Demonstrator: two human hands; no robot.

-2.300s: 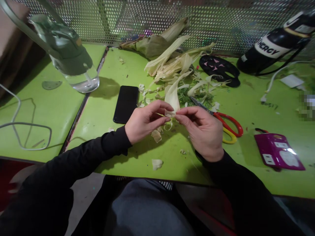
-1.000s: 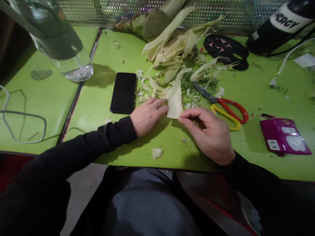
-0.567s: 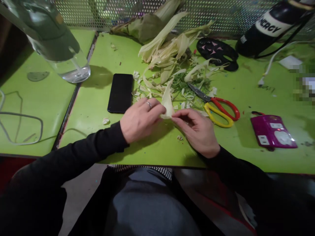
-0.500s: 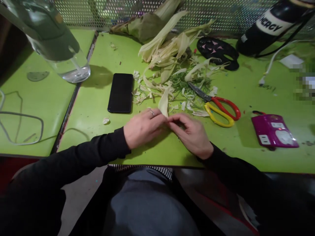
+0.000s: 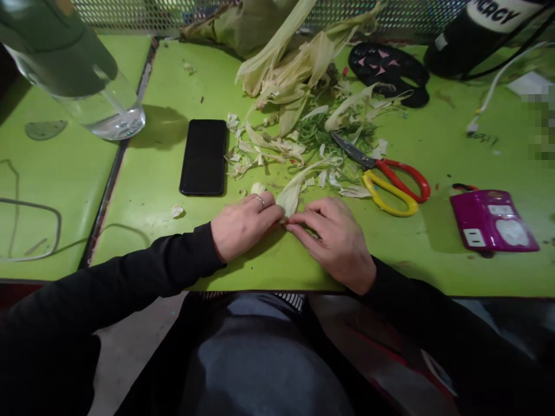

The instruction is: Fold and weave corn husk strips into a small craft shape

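Observation:
A pale strip of corn husk rises from between my hands, its long thin end lying away over the scraps. My left hand, with a ring on one finger, is closed on the strip's near end. From the other side, the thumb and forefinger of my right hand pinch the same end, and the fingertips of both hands nearly meet. Just beyond lie cut husk scraps and a tangle of green shreds. Open scissors with one red and one yellow handle rest right of the scraps.
A black phone lies left of the scraps. Larger dry husks are heaped behind, by a perforated screen. A clear bottle stands at left, a purple socket block at right. A black bottle stands far right.
The husk strip has swung from upright to leaning right, its thin end now over the scraps. Both hands still hold its near end. The whole view has shifted slightly.

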